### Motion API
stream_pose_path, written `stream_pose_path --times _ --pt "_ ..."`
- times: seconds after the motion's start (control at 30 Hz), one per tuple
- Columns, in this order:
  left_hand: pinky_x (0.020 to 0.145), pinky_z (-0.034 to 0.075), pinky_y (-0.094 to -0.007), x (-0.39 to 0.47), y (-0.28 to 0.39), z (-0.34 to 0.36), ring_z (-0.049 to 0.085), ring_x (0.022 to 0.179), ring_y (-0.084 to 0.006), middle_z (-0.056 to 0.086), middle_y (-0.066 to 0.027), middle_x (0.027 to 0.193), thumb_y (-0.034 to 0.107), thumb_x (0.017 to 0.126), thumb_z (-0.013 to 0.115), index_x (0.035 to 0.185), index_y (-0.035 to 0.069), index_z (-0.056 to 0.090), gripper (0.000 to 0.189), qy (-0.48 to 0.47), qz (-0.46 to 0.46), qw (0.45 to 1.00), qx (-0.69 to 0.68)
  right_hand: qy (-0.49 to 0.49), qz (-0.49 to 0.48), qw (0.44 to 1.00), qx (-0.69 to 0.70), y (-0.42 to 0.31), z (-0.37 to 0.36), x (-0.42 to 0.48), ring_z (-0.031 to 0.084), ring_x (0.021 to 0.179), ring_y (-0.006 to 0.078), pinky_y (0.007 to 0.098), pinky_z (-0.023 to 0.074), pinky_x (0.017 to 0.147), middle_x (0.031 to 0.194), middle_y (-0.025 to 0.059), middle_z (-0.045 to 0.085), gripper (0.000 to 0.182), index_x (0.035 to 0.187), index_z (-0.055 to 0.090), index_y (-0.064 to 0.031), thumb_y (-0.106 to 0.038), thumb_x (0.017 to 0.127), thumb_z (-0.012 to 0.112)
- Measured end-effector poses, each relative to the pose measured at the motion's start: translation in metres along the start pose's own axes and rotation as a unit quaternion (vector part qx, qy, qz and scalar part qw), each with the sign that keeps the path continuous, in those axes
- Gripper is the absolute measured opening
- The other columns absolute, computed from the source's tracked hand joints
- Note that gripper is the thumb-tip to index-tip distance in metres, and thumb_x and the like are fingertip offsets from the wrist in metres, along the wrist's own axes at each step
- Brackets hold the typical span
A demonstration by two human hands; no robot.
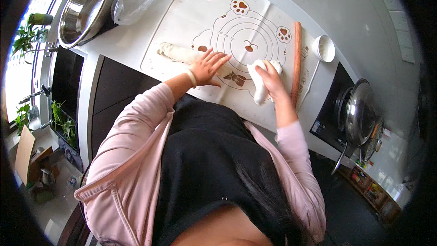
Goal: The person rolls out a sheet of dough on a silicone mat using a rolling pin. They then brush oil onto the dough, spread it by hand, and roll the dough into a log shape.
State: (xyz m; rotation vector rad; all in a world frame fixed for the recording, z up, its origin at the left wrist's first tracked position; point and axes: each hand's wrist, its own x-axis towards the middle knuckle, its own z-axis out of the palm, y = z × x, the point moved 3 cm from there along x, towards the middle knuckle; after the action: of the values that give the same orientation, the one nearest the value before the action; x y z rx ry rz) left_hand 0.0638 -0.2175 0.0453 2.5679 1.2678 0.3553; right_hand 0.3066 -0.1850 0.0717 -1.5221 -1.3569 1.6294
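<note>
A long roll of pale dough (181, 54) lies on a white printed pastry mat (191, 17). My left hand (210, 66) rests on the roll's right end with its fingers spread. Farther right, my right hand (269, 77) grips a soft white piece, dough or cloth, I cannot tell which (259, 89); it bunches under the fingers and hangs towards me. Just beyond that hand, a wooden rolling pin (297, 51) lies along the mat's right side.
A small white bowl (326, 48) stands on the counter's right, near a thin white cord or handle (311, 82). A metal wok (360, 112) is on the cooktop (333, 109). At the left are a steel basin (85, 10) and a clear plastic bag (136, 0).
</note>
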Motion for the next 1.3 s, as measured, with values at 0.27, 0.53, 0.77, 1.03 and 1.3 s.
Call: stream_pose_path --times 0.27,0.53,0.77,1.03,1.3 --pt "0.112 0.023 -0.0435 -0.086 -0.055 -0.02 0.037 0.13 -0.0249 0.042 -0.01 0.138 0.034 0.078 0.068 0.139 0.008 0.032 0.075 0.101 -0.139 0.985 0.018 0.102 -0.355 0.836 -0.406 -0.016 0.103 0.04 0.051 0.103 0.0357 0.0451 0.0402 0.09 0.11 0.018 0.054 0.044 0.115 0.051 -0.0007 -0.018 0.077 0.066" --pt "0.114 0.011 -0.0486 -0.075 -0.058 -0.005 0.03 0.135 -0.0168 0.032 -0.001 0.147 0.045 0.071 0.068 0.143 0.015 0.03 0.086 0.059 -0.137 0.986 0.072 -0.158 -0.106 0.859 -0.475 -0.026 0.181 0.076 0.057 0.1 0.0359 0.042 0.0472 0.087 0.11 0.0182 0.058 0.055 0.116 0.055 -0.0067 -0.024 0.066 0.07" --pt "0.113 0.017 -0.0471 -0.058 -0.079 -0.006 0.054 0.112 -0.0132 0.06 0.0005 0.116 0.028 0.079 0.059 0.125 0.016 0.051 0.049 0.05 -0.126 0.985 0.103 -0.265 0.229 0.937 0.019 -0.021 0.184 0.075 0.063 0.083 0.0197 0.0331 0.0517 0.074 0.094 0.0089 0.064 0.035 0.105 0.059 0.0002 -0.017 0.077 0.071" --pt "0.111 0.02 -0.0467 -0.059 -0.082 -0.017 0.059 0.1 -0.0128 0.062 0.001 0.094 0.026 0.081 0.054 0.103 0.015 0.059 0.025 0.063 -0.034 0.997 0.038 -0.316 0.322 0.885 -0.115 -0.018 0.191 0.092 0.063 0.075 0.0196 0.0346 0.0532 0.063 0.086 0.0093 0.065 0.041 0.098 0.058 0.001 -0.023 0.071 0.076" --pt "0.105 0.026 -0.0452 -0.051 -0.091 0.002 0.058 0.094 -0.0158 0.062 0.0007 0.09 0.025 0.079 0.053 0.096 0.015 0.06 0.021 -0.011 -0.001 0.993 0.114 -0.281 0.188 0.841 -0.423 -0.041 0.215 0.092 0.062 0.078 0.0221 0.0321 0.0494 0.065 0.085 0.0156 0.065 0.038 0.087 0.064 0.0054 -0.021 0.06 0.073"
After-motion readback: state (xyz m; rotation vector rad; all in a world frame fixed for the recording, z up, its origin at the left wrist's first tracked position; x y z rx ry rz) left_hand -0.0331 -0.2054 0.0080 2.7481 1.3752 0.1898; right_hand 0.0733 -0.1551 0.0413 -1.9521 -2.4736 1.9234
